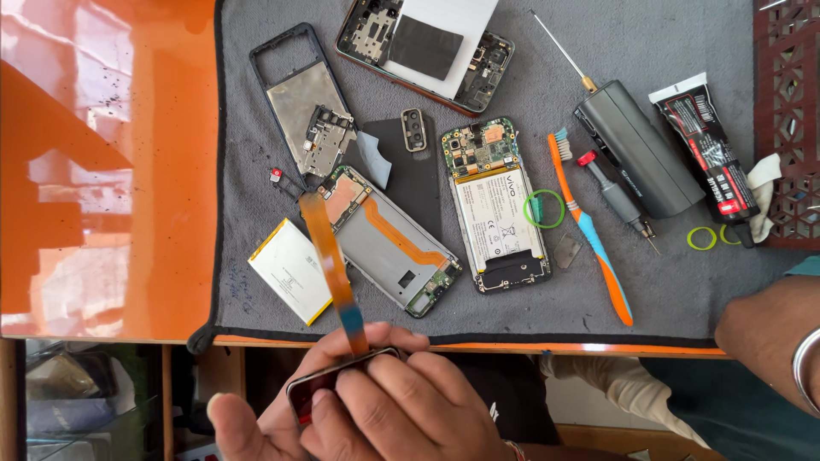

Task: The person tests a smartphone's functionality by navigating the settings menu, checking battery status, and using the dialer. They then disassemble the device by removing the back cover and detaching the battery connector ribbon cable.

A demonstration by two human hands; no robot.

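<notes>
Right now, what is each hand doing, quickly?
Left hand: closed on the phone frame, from which an orange flex strip rises.
Right hand: closed on the same phone frame.

A glossy orange counter (102,171) mirrors bright daylight in pale patches. A grey fabric work mat (675,282) with black edging covers most of it. Below the front edge sit dim wooden shelves (94,393).

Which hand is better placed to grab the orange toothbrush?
Probably the right hand: the toothbrush lies on its side, farther from the left hand. Both hold a phone frame.
</notes>
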